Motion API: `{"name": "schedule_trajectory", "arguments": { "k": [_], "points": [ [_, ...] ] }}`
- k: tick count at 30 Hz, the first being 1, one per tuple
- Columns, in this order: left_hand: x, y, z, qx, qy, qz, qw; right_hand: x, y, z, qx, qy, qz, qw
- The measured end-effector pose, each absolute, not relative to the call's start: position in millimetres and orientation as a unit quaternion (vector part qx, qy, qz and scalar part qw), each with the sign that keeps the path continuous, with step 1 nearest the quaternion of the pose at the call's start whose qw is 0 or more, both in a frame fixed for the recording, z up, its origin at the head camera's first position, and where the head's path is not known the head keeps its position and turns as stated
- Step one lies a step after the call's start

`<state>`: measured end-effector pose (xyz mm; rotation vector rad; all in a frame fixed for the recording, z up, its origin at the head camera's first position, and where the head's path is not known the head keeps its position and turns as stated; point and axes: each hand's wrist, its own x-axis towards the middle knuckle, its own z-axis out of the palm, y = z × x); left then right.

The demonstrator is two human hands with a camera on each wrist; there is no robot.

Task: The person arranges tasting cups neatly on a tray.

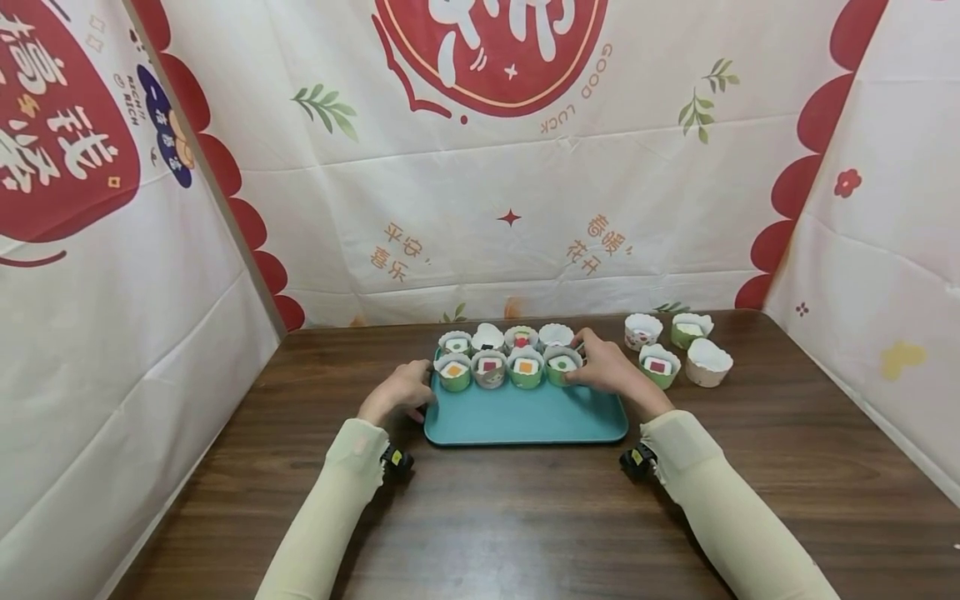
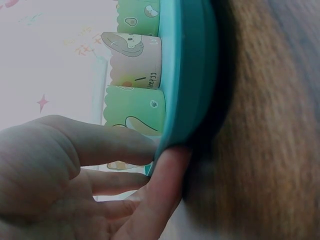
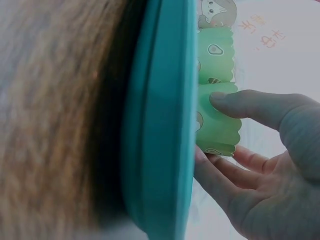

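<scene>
A teal tray (image 1: 525, 421) lies on the table, with two rows of paper baking cups along its far half. My left hand (image 1: 401, 390) pinches the tray's left edge, thumb on the rim and fingers below it in the left wrist view. At the right end of the front row, my right hand (image 1: 606, 367) grips a green paper cup (image 3: 215, 120) between thumb and fingers. That cup holds a white piece with a green centre. Beside it stands another green cup (image 1: 526, 369) with an orange-centred piece.
Right of the tray stand a green cup (image 1: 659, 367) with a red-centred piece, a white cup (image 1: 707, 363), a patterned cup (image 1: 642, 332) and another green cup (image 1: 690, 331). A printed cloth (image 1: 480, 192) hangs behind the wooden table (image 1: 480, 517).
</scene>
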<state>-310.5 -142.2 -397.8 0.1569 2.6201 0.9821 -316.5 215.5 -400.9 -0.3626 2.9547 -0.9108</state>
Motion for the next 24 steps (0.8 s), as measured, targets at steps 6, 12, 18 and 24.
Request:
{"name": "schedule_trajectory", "arguments": {
  "k": [6,12,18,24],
  "points": [
    [-310.3,-141.9,-398.6,0.055,0.921,0.346,0.169,-316.5,215.5,-401.4,-0.116,0.949,-0.293,0.017],
    [-311.4,-142.2,-399.4,0.056,0.919,0.351,0.169,-315.8,215.5,-399.8,-0.118,0.949,-0.292,0.022],
    [-312.7,-143.0,-399.5,0.058,0.918,0.353,0.169,-315.6,217.5,-397.2,-0.123,0.946,-0.300,0.027],
    [-312.4,-142.9,-399.2,0.061,0.920,0.349,0.168,-311.7,220.7,-391.5,-0.122,0.944,-0.305,0.022]
  ]
}}
